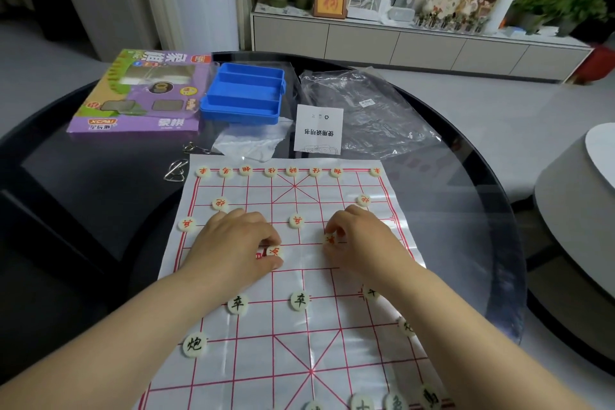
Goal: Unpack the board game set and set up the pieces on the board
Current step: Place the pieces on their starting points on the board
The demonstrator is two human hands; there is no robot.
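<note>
- My thin white plastic board with red lines [332, 326] lies flat. I think each piece should go softly right where two lines cross, so the sheet does not slide.
- My left hand [233, 243] curls its fingers and pinches a small round cream piece with a red mark [275, 251] near the board's middle.
- My right hand [359, 236] pinches a second red-marked cream piece [329, 239] close by.

- The left hand [239, 240] pinches a red-marked piece [275, 251] at mid-board.
- The right hand [356, 236] pinches a second red piece [329, 239].
- A row of red pieces [271, 171] lines the far edge of the board [332, 326]; black pieces [300, 300] sit nearer.
- Beyond the board lie a purple box [139, 93], blue tray [244, 93], leaflet [318, 128] and plastic bag [372, 110].
</note>
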